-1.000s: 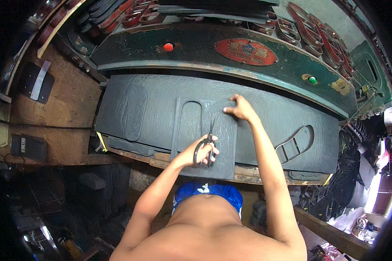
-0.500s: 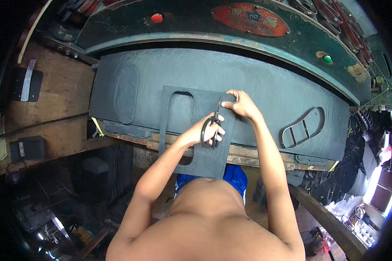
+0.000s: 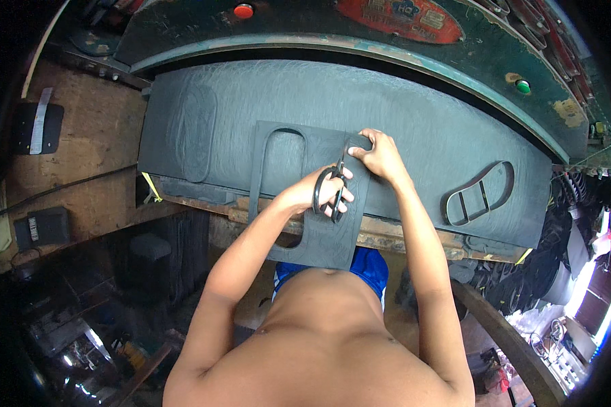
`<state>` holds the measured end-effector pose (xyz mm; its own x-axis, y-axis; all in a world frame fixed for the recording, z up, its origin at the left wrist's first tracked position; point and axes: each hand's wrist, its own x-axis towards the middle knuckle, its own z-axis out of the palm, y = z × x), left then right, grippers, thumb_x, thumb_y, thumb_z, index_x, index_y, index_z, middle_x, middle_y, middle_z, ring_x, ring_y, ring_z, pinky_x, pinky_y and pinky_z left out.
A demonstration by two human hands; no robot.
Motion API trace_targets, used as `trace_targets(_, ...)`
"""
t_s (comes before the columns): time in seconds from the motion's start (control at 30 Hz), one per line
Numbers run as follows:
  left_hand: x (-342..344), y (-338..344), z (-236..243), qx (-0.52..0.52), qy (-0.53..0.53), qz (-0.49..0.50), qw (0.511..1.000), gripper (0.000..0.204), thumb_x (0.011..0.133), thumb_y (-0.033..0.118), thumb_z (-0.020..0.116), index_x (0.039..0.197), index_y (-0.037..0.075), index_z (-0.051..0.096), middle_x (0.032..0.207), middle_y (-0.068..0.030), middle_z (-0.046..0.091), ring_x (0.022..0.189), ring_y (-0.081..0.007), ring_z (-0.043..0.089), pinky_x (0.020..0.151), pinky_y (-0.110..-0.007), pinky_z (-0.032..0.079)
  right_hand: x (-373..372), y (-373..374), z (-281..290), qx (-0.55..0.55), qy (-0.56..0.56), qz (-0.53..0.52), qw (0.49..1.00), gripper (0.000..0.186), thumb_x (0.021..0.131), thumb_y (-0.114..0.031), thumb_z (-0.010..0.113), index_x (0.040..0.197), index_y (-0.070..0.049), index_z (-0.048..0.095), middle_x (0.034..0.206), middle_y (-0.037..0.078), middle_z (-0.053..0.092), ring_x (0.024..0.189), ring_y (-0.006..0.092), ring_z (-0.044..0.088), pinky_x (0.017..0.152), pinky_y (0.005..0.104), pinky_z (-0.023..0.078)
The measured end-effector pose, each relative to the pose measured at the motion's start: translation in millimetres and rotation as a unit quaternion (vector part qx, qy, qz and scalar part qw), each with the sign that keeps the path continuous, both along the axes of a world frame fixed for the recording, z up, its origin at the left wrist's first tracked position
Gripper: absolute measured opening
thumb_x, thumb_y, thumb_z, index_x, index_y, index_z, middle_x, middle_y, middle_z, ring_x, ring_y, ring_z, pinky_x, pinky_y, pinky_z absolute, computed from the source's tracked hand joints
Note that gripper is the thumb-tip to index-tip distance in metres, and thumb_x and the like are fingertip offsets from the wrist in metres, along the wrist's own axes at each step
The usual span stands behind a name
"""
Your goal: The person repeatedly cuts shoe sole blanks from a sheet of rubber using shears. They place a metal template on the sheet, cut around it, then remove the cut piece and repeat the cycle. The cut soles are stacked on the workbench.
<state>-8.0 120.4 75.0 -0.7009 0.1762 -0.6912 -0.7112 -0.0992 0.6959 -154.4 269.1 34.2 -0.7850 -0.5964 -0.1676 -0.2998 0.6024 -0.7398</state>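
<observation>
My left hand (image 3: 310, 190) is closed in the loops of black-handled scissors (image 3: 318, 187). Their blades point away from me into a flat dark grey sheet (image 3: 334, 242), along a slit near its far edge. That sheet has rounded cut-out openings and overhangs the near edge of the work surface toward my waist. My right hand (image 3: 383, 159) pinches its far right corner, thumb on top, just right of the blades; the corner curls up. To the right, a sole-shaped metal cutting die (image 3: 484, 195) with two crossbars lies on the grey work surface (image 3: 414, 122).
Beyond the surface runs a green machine beam (image 3: 285, 27) with a red button (image 3: 244, 11) and a green button (image 3: 523, 86). A wooden table (image 3: 98, 163) at left holds a dark box (image 3: 43, 228). Black scraps (image 3: 557, 217) hang at right.
The view has shifted slightly. The scissor blades have moved a little farther along the sheet, and its far right corner is curled up more in my right hand.
</observation>
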Motion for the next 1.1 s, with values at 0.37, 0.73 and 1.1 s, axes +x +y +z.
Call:
trace_targets(0.37,-73.7,-18.8,13.9,-0.026,-0.042,-0.112,0.993,0.038,0.101,0.021,0.043,0.130,-0.001,0.055,0.101,-0.0205,0.073,0.080,-0.0241,0.074,0.064,-0.038,0.064,24.2,2.2,-32.0,-0.142,0.133,-0.036,0.980,0.022,0.081,-0.011,0.075,0.099,-0.001,0.069,0.096,0.018,0.065,0.096,0.0398,0.064,0.087,0.0474,0.050)
trace_targets(0.73,20.7,-87.2,71.0,-0.075,0.236,0.119,0.962,0.045,0.109,0.031,0.044,0.145,0.005,0.042,0.110,-0.0160,0.074,0.079,-0.0176,0.073,0.061,-0.027,0.058,15.7,-7.1,-15.5,-0.113,0.155,-0.081,0.978,0.057,0.082,-0.018,0.082,0.135,-0.009,0.061,0.132,0.020,0.059,0.125,0.0395,0.056,0.107,0.0481,0.044)
trace_targets(1.1,-65.6,-206.1,-3.1,-0.650,0.056,0.162,0.740,0.067,0.086,0.041,0.079,0.128,0.000,0.046,0.111,-0.0282,0.068,0.102,-0.0448,0.070,0.086,-0.052,0.057,24.6,66.7,28.4,0.051,0.186,0.163,0.968,0.069,0.071,0.000,0.070,0.138,-0.008,0.060,0.158,0.030,0.035,0.147,0.0509,0.031,0.121,0.0611,0.025)
